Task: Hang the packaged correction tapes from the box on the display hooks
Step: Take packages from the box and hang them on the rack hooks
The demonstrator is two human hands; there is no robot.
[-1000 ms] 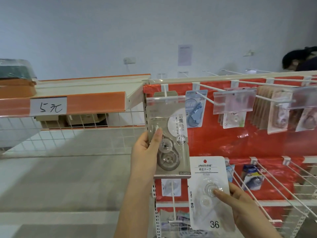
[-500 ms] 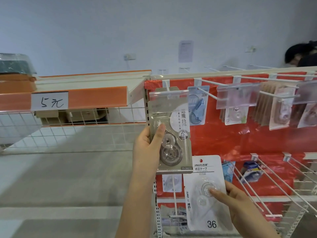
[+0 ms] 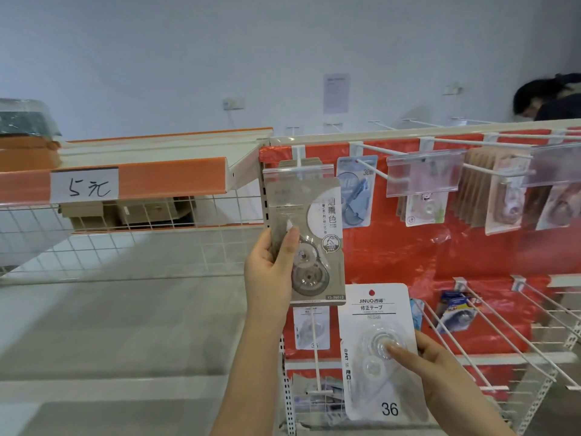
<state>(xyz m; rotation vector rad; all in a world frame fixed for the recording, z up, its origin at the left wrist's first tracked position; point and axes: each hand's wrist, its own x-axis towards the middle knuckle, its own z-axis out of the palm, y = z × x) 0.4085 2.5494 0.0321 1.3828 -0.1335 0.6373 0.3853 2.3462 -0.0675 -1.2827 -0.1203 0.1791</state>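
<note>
Head view shows the left hand [image 3: 270,278] raised to the top-left display hook [image 3: 298,158], gripping a grey correction tape pack [image 3: 309,240] by its lower left edge, thumb across the front and fingers curled behind; the pack's top sits behind the clear price tag holder [image 3: 297,174], so whether its hang hole is on the wire cannot be told. The likely slip, as I judge it, is letting go before the hole is threaded, so the pack drops toward the lower hooks; the tag holder hides the hook tip, which makes a miss easy, and a grip so low on the card could let it bend or tilt. The right hand [image 3: 440,372] holds a white correction tape pack [image 3: 377,350] low, in front of the red backing [image 3: 408,253], thumb pressed on the clear blister and fingers behind the card; held that loosely, it could slide out. The box is not in view.
</note>
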